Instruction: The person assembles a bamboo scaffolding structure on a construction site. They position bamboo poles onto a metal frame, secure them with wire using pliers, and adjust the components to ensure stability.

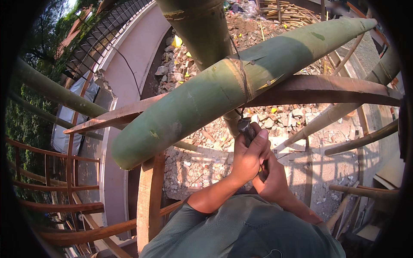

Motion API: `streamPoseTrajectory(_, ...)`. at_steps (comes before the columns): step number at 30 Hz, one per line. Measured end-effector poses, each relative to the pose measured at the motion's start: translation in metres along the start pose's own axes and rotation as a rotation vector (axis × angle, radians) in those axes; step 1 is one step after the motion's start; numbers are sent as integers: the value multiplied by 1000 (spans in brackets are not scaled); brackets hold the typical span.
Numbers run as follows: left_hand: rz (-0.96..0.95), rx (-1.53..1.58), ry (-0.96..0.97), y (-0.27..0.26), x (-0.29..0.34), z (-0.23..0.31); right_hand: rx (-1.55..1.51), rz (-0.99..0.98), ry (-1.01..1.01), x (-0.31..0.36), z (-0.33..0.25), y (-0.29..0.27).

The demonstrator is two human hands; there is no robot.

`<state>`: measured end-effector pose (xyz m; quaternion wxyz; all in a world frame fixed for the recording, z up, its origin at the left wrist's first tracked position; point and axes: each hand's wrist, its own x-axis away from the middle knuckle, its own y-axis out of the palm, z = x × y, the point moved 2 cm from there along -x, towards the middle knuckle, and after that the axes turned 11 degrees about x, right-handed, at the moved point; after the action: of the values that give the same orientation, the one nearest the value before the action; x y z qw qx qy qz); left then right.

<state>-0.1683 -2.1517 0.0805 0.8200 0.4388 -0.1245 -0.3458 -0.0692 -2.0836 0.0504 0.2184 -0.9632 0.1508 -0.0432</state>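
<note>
Gripping fingers (261, 136): wrapped tightly around a dark hand tool (245, 129), which is held upright near the centre of the frame.
Left hand (248, 158): closed about the tool's upper part, with the thumb laid along it.
Right hand (274, 178): closed about the lower part, just below and to the right; some of its fingertips are hidden.
Tool head: raised to the wire's lower end; whether the wire is pinched by it cannot be told.
Dark wire (244, 77): looped around the thick green bamboo, above the frame's centre.
Green bamboo (185, 112): slanted from left of centre to the upper right, crossed over a reddish wooden beam (318, 88).
Upright bamboo (200, 32): seen at top centre, passed in front by the slanted one.
Wooden post (150, 198): stood beneath the bamboo's near end, lower left of centre.
Dark shirt (245, 228): shown along the bottom edge.
Rubble (279, 120): strewn over the ground behind the hands.
Pale wall (140, 53): topped by a black railing (98, 41), upper left.
Stacked poles (288, 13): piled at the upper right.
</note>
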Motion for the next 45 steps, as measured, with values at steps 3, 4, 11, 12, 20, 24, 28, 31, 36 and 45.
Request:
streamPoseTrajectory(3, -261, -31, -60, -2, -7, 17, -224, -220, 15, -1, 2, -13)
streamPoseTrajectory(4, -279, -1, -100, -3, -13, 18, -467, -386, 69, -1, 4, -15)
streamPoseTrajectory(11, -486, 472, -351, -2, -24, 6, -1415, -1030, 283, -8, 18, -5)
streamPoseTrajectory(12, -472, 456, -352, -2, -24, 6, -1441, -1083, 239, -15, 17, -3)
streamPoseTrajectory(20, -157, 121, -58, 16, -34, 0, 580, 49, -304, -2, -4, -70)
streamPoseTrajectory(24, -4, 101, 39, 28, -32, -6, 600, 199, -191, 27, -8, -48)
streamPoseTrajectory(28, 113, 95, 101, 30, -35, -12, 655, 371, -198, 13, -13, -34)
streamPoseTrajectory(31, 156, 103, 140, 25, -34, -13, 550, 472, -229, -12, -7, -34)
streamPoseTrajectory(36, -127, -78, 104, 2, -28, 5, -281, -307, 89, -11, 36, -23)
streamPoseTrajectory(45, -249, 41, -126, -11, -39, 15, -833, -715, -47, -57, 45, -13)
